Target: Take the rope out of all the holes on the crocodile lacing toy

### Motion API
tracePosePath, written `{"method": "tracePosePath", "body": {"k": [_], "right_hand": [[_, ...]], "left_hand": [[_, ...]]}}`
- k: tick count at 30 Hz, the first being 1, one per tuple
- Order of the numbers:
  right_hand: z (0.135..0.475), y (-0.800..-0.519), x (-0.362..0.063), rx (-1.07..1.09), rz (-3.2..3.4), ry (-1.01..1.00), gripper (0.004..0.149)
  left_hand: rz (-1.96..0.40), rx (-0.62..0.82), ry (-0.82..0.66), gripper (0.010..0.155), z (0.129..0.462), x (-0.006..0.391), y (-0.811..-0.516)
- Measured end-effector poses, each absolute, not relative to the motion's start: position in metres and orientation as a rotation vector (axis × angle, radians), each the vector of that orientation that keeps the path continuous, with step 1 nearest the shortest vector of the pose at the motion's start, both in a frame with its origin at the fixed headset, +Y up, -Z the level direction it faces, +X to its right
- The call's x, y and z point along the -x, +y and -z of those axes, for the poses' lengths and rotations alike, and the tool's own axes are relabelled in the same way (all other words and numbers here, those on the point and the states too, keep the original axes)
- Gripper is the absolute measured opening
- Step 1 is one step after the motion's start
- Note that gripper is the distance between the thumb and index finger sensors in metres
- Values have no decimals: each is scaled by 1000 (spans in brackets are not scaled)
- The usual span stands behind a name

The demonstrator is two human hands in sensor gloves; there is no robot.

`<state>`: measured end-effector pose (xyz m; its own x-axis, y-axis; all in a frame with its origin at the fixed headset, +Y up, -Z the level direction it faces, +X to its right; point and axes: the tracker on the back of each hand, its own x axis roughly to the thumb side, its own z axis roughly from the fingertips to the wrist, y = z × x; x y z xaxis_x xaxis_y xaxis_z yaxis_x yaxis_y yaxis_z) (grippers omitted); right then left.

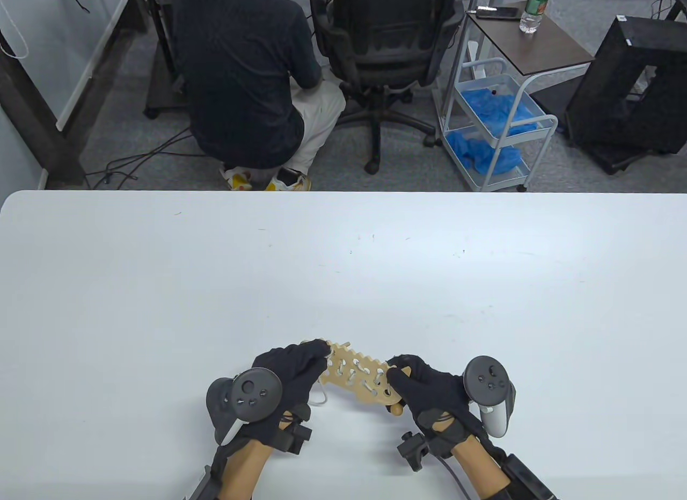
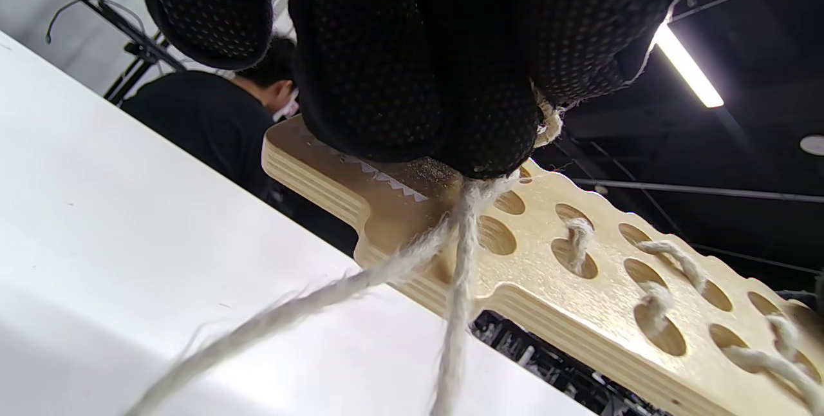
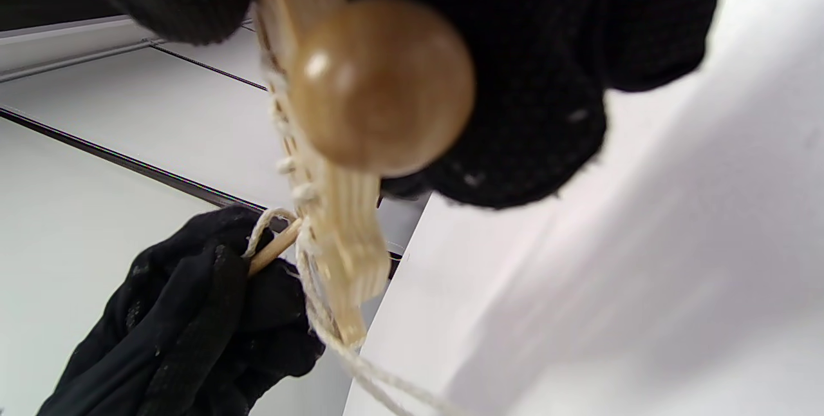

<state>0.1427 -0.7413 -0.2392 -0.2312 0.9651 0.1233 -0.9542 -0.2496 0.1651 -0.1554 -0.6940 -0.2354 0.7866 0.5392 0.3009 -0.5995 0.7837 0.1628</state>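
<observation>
Left hand (image 1: 292, 374), right hand (image 1: 424, 387) hold laced crocodile board (image 1: 358, 377) ends above table (image 1: 343, 274).

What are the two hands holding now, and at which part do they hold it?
Both hold the crocodile lacing toy above the table. The left hand grips one end, where the rope hangs; the right hand grips the opposite end.

There are two gloved hands, the left hand (image 1: 292, 374) and the right hand (image 1: 429, 390), each with one tracker. There is one wooden crocodile lacing toy (image 1: 359, 376), one white rope (image 2: 450, 287) and one table (image 1: 343, 263). Behind it are one seated person (image 1: 241, 75), one office chair (image 1: 384, 43), one cart (image 1: 496, 124) and one bottle (image 1: 533, 11).
</observation>
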Motion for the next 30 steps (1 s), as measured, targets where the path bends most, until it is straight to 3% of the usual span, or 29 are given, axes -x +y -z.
{"method": "tracePosePath", "body": {"k": [8,18,24,30], "right_hand": [[239,-739,-144,-225,-1795,45,48],[238,-727,-163,-139,-1657,-59,48],[238,-725,-171,-98,-1522,-38,48],[239,-726,-170,-109,-1424,11,48]], "left_hand": [[-631,-257,-259,42,235,154,-694],[-763,-324,-226,58,235,171,-689],[-879,-279,-168,59,242,182,-699],[-987,-193,-218,65,248,177,-708]]}}
